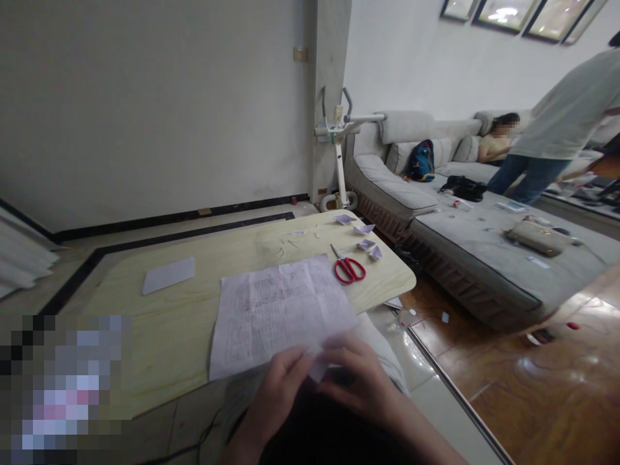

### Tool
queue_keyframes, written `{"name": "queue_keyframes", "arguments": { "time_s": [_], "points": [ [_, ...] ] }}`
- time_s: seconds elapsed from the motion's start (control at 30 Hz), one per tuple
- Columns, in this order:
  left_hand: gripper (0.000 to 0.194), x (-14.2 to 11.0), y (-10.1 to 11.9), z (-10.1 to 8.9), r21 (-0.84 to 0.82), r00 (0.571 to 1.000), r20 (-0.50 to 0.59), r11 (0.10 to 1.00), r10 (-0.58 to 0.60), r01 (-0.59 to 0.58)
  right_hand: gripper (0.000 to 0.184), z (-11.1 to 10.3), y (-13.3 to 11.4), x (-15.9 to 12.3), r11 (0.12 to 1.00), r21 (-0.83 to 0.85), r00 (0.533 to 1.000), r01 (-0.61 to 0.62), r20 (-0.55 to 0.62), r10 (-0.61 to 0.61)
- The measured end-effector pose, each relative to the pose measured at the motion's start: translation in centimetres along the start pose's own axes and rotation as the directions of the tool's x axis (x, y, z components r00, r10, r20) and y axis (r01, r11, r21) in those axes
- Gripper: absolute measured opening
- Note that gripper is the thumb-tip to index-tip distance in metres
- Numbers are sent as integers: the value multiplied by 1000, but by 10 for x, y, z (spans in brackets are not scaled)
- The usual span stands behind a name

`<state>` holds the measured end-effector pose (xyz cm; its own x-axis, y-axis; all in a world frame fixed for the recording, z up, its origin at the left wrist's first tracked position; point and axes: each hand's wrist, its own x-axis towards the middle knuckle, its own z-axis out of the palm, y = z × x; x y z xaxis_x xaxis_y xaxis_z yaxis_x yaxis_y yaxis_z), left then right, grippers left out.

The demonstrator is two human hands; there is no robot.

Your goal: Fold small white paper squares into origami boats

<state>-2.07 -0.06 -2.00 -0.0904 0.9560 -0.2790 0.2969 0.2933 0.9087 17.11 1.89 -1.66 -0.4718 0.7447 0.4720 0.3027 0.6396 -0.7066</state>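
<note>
My left hand (285,378) and my right hand (356,374) come together at the near edge of the table, both closed with fingers pinching a small piece of white paper (318,369). Motion blurs the right fingers, and the paper's exact shape is partly hidden. Just beyond them lies a large creased printed sheet (281,310). Red-handled scissors (349,270) rest at its far right corner, blades slightly apart or shut, I cannot tell. Several small folded paper boats (365,245) sit near the far right edge.
On the pale wooden table (121,323) lie a blank white paper (169,276) at left and thin paper scraps (290,242) at the back. A grey sofa (465,239) stands to the right, with one person seated and another person (566,123) standing. An exercise machine (340,161) is behind.
</note>
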Motion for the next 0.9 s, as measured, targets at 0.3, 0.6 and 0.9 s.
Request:
{"name": "queue_keyframes", "arguments": {
  "time_s": [0.3, 0.6, 0.9],
  "points": [
    [43, 0, 7, -6, -128, 894, 338, 955, 294, -266, 24, -2, -6, 3, 974, 202, 994, -107, 2, 109],
    [31, 2, 2, -7, -111, 889, 353, 957, 291, -269, 35, -2, -4, 5, 882, 400, 967, -248, 51, 248],
    [31, -5, 12, -4, -26, 910, 349, 973, 222, -228, 34, 6, -3, 6, 942, 300, 980, -148, -80, 179]
  ]
}}
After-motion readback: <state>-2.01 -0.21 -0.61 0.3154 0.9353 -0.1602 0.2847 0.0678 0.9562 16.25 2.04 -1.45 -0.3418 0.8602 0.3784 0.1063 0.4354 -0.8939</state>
